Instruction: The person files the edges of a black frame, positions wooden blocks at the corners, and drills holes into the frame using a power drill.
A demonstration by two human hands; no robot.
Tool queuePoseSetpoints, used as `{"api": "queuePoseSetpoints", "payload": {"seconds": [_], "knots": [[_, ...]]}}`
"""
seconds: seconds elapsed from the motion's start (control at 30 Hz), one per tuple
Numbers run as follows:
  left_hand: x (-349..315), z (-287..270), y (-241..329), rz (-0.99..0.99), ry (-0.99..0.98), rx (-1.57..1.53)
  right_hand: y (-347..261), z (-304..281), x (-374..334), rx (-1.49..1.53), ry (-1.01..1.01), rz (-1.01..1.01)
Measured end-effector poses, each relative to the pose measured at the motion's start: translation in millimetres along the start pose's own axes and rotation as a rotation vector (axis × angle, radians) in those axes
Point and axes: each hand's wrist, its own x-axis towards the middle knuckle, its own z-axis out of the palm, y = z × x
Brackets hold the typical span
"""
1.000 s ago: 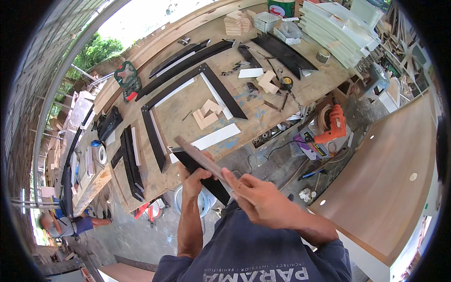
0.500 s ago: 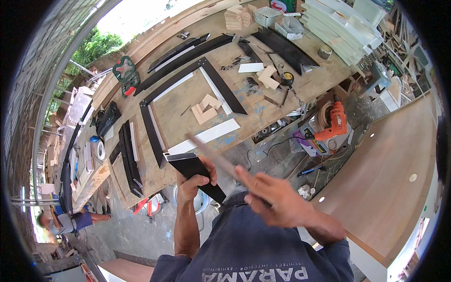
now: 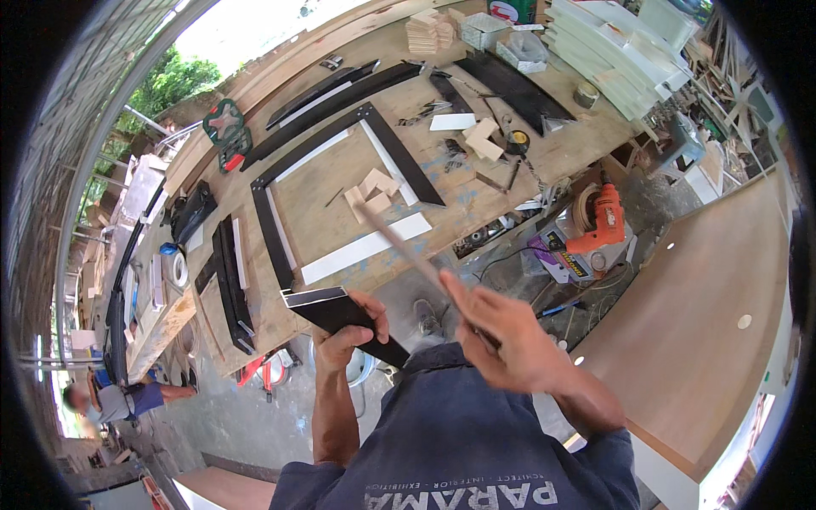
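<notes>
My left hand [image 3: 347, 338] is closed around a black, flat-sided profile piece [image 3: 327, 311], its thumb laid across the face. The piece's pale-edged cut end points left and away from me, near the bench edge. In my right hand [image 3: 514, 340] is a long, thin, flat bar that looks like a file [image 3: 398, 242], blurred by motion. It slants up and away to the left, apart from the profile piece's end. Beyond it on the bench, a three-sided black frame [image 3: 270, 223] lies flat, with a loose white strip [image 3: 367, 248] at its near, open side.
The wooden workbench [image 3: 310, 217] also carries small wood blocks [image 3: 374, 189], black profile lengths [image 3: 231, 276] and a tape measure [image 3: 518, 141]. An orange power drill [image 3: 605, 219] stands right of the bench. A large wooden panel [image 3: 688, 314] fills the right. Another person [image 3: 127, 399] is far left.
My right hand has shifted slightly right, and the bar's far tip has swung away from the profile piece's end. My left hand has tilted the profile piece slightly left and lower.
</notes>
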Motion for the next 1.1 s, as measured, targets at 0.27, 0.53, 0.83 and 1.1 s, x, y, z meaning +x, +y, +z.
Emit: {"api": "queuePoseSetpoints", "payload": {"seconds": [0.27, 0.53, 0.83, 1.1], "knots": [[-10.2, 9.0, -9.8, -0.007, -0.003, -0.032, -16.1, 33.4, -4.0, 0.03, -0.129, -0.007], [-5.6, -14.8, 0.5, 0.043, -0.033, -0.052, 5.9, -4.9, 19.7, 0.009, -0.074, 0.02], [0.1, -6.4, -3.4, 0.063, -0.038, -0.028, -26.9, 14.2, -15.6, 0.02, -0.236, 0.043], [9.9, 6.9, -17.6, -0.013, -0.074, 0.007, 34.0, 33.0, 60.6, -0.017, -0.045, -0.089]]}}
